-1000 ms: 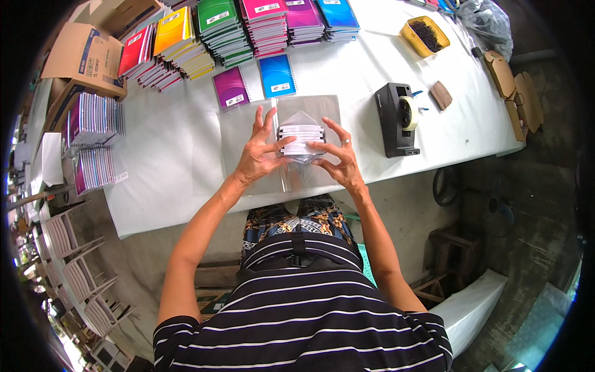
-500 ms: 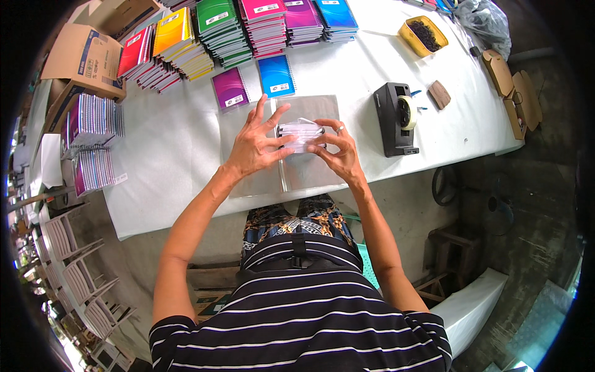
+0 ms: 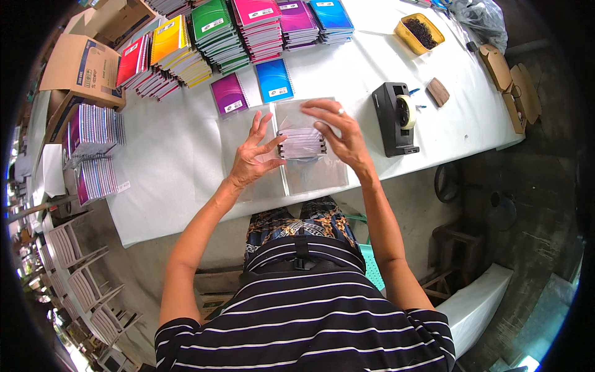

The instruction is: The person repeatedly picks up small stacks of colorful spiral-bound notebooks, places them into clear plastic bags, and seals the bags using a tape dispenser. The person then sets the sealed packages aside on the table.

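A small stack of white slips (image 3: 302, 144) with dark marks along its side edges lies in front of me, under what looks like clear film. Beneath it, clear plastic sheets (image 3: 316, 177) are spread on the table. My left hand (image 3: 253, 158) is at the stack's left edge, thumb and index finger apart beside it and the other fingers spread. Over the stack's upper right corner, my right hand (image 3: 344, 136) has its fingers stretched out and slightly blurred. Whether its fingertips touch the film I cannot tell.
Beyond the sheets lie a purple notebook (image 3: 229, 95) and a blue notebook (image 3: 274, 80). Coloured notebook stacks (image 3: 214, 34) line the back. On the right stand a black tape dispenser (image 3: 392, 121), a brown block (image 3: 438, 92) and a yellow tub (image 3: 420, 34). Cardboard boxes (image 3: 87, 65) stand left.
My right hand has let go of the stack's right edge and moved up and right, its fingers straightening. My left hand has stayed by the left edge, its fingers slightly lower.
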Demonstrator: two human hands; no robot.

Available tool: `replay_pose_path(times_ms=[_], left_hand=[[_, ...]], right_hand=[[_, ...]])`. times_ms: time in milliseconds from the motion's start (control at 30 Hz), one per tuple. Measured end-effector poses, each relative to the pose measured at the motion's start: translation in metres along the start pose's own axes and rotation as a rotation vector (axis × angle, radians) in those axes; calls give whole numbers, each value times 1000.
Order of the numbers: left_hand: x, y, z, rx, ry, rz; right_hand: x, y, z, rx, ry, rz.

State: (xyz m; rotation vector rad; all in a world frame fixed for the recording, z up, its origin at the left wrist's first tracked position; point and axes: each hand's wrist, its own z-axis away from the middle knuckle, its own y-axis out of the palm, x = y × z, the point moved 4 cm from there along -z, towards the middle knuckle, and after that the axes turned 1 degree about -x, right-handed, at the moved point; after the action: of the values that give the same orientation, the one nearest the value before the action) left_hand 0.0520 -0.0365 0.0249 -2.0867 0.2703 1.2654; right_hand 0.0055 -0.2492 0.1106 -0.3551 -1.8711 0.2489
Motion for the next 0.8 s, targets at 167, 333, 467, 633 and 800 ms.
replay_pose_path(times_ms=[167,333,467,633,800], left_hand=[[0,7,6,-80,78,-8],[1,16,12,-87,42,-1],[-3,20,8,-67,68,-43],[-8,20,-5,-58,107,-163],[-19,12,-12,-21,167,-332]], right_hand=[[-19,-30,38,-44,-7,-96],[-48,15,62,167,-20,227],[-51,18,66,141,-20,274],[-52,20,65,121,-10,239],[-40,19,58,81,14,170]])
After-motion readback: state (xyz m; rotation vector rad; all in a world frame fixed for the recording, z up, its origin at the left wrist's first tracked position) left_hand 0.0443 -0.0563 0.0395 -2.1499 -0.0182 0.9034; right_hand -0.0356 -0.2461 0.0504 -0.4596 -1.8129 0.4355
